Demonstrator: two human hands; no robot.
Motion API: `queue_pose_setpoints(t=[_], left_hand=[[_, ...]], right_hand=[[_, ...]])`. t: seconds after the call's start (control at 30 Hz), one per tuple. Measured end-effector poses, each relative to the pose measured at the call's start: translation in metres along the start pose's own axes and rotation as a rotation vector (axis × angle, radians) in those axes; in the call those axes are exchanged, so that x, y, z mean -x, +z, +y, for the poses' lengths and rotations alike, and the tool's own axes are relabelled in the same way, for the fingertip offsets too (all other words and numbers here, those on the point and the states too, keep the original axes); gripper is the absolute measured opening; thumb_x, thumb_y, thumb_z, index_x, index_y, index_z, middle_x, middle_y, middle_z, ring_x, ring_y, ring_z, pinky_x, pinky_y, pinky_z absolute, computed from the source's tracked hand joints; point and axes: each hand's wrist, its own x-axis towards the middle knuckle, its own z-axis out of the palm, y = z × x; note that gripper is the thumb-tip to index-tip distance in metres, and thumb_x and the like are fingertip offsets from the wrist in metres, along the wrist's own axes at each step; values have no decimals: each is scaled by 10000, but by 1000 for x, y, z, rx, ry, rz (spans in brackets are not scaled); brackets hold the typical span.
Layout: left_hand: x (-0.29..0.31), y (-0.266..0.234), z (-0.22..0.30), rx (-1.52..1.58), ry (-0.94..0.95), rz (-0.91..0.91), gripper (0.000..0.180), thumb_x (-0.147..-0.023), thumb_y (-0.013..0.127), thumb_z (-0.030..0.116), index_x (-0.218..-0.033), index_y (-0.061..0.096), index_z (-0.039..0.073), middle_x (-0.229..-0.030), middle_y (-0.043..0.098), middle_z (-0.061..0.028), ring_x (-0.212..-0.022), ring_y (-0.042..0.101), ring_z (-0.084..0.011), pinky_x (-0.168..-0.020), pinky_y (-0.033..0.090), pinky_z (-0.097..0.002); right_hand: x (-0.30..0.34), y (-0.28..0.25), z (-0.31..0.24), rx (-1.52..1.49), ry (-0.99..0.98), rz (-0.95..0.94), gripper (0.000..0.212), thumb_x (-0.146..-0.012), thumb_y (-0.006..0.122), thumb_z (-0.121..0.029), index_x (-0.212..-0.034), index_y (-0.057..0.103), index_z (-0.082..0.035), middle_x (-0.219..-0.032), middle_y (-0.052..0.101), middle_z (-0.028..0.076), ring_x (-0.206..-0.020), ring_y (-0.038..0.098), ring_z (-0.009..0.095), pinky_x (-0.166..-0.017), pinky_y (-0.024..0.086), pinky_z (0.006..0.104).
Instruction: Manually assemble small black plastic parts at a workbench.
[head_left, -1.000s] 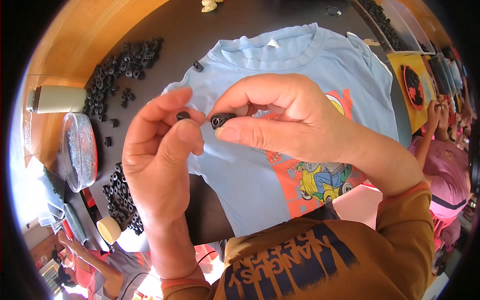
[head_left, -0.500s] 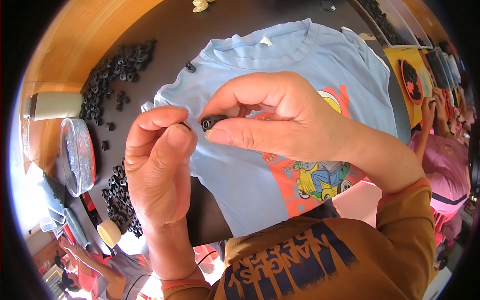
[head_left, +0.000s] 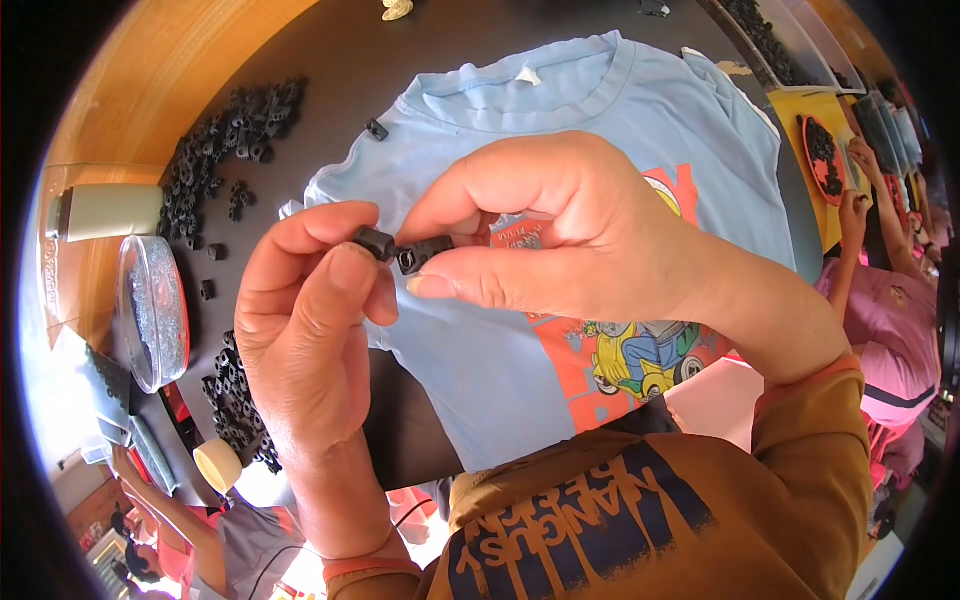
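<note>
My left hand (head_left: 318,325) pinches a small black plastic cord lock piece (head_left: 374,242) between thumb and fingertips. Facing it, my right hand (head_left: 580,235) grips another black plastic cord lock piece (head_left: 425,254), a metal-looking ring showing in its open end. The two pieces are very close; whether they touch I cannot tell. Beneath both hands a light blue printed T-shirt (head_left: 450,380) is spread over the dark table (head_left: 350,60). One loose black piece (head_left: 376,130) lies at the shirt's left shoulder.
Heaps of black pieces (head_left: 240,125) lie along the table's left side, with another pile (head_left: 235,400) nearer me. Beside them stand a clear round tub (head_left: 155,315) of shiny small parts and a pale bottle (head_left: 112,212). People work at both sides; a red tray (head_left: 822,158) sits right.
My left hand has turned slightly, so its black piece now shows, close to the right hand's piece. The right hand has barely moved. Co-workers' hands have shifted at the right.
</note>
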Motion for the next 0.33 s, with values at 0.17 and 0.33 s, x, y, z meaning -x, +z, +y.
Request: queue_pose_setpoints(t=[0.17, 0.33], left_hand=[[2, -4, 3, -69, 33, -49, 222, -863, 637, 83, -1036, 597, -52, -803, 605, -62, -651, 522, -101, -619, 408, -204], [3, -4, 3, -233, 74, -42, 207, -871, 626, 80, -1036, 598, -42, -814, 606, -59, -657, 524, -101, -640, 415, -201]], right_hand=[[0, 0, -4, -13, 50, 13, 124, -812, 673, -87, -886, 640, 7, -644, 593, 30, -588, 526, 62, -540, 431, 233], [-1, -3, -4, 118, 16, -21, 95, -825, 665, -102, -871, 655, -19, -639, 610, 20, -557, 530, 83, -533, 437, 237]])
